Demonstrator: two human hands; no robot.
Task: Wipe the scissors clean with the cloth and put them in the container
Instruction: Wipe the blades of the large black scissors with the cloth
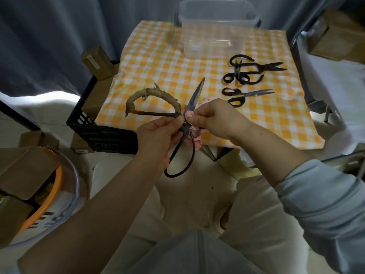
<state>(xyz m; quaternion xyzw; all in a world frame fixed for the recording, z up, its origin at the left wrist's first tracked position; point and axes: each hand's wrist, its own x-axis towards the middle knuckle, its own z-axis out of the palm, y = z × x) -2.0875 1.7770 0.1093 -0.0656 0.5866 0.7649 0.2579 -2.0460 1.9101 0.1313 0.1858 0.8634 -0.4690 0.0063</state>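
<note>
While hands (158, 133) (213, 115) grip scissors (194, 97), cloth (197, 139) barely shows.

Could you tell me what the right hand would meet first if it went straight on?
The right hand pinches the cloth round the big scissors; straight on, it would probably meet the left hand, though depth is unclear.

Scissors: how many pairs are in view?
4: held pair in left hand, right hand pinching cloth on it; big pair and small pair overlapping beside the container; fourth pair nearer. None appears hidden.
</note>
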